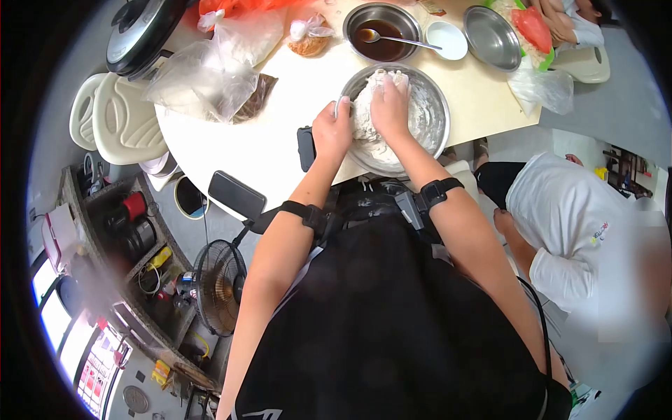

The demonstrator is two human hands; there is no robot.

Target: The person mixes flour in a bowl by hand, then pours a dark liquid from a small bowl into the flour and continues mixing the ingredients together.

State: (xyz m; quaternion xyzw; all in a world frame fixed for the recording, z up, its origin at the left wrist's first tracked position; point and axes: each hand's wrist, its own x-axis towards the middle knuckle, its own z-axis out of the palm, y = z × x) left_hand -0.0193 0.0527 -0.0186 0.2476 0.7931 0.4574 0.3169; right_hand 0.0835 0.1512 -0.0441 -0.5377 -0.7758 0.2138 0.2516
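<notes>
A metal mixing bowl (442, 112) stands at the table's near edge, with white, floury dough (364, 122) heaped inside. My left hand (333, 127) grips the bowl's left rim, its thumb pointing up. Inside the bowl, my right hand (390, 106) presses into the dough with its fingers curled in it; flour coats the fingertips, which are partly hidden. Just behind is a smaller metal bowl (348, 31) of dark brown liquid, with a spoon (409, 42) resting across it. A small white bowl (448, 40) sits to its right.
Plastic bags (203, 77) and a black phone (237, 194) lie on the table's left side. Another metal bowl (492, 38) stands at the back right. A fan (220, 287) is below left. A person in a white shirt (560, 203) sits close on my right.
</notes>
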